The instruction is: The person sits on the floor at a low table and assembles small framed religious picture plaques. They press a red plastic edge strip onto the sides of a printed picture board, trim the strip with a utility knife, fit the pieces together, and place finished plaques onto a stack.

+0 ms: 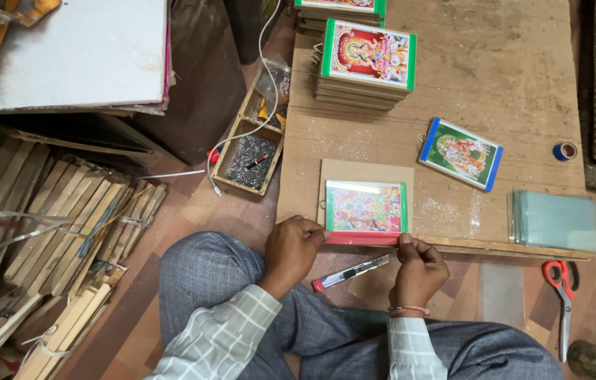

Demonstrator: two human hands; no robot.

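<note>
A small framed colourful picture [366, 206] with green side edges lies on a brown board [354, 172] at the near edge of the low wooden table [509, 77]. A red patterned strip [362, 238] runs along the picture's near edge. My left hand [292, 248] pinches the strip's left end. My right hand [419, 267] pinches its right end. A box cutter [349, 273] with a red tip rests on my lap between the hands.
A blue-edged framed picture [461, 153] and a stack of green-edged ones [364, 63] sit further back. Glass panes [556, 220], a blue tape roll [564, 150], red-handled scissors [561, 288], a tray of nails [248, 162] and wooden slats [52, 232] surround the spot.
</note>
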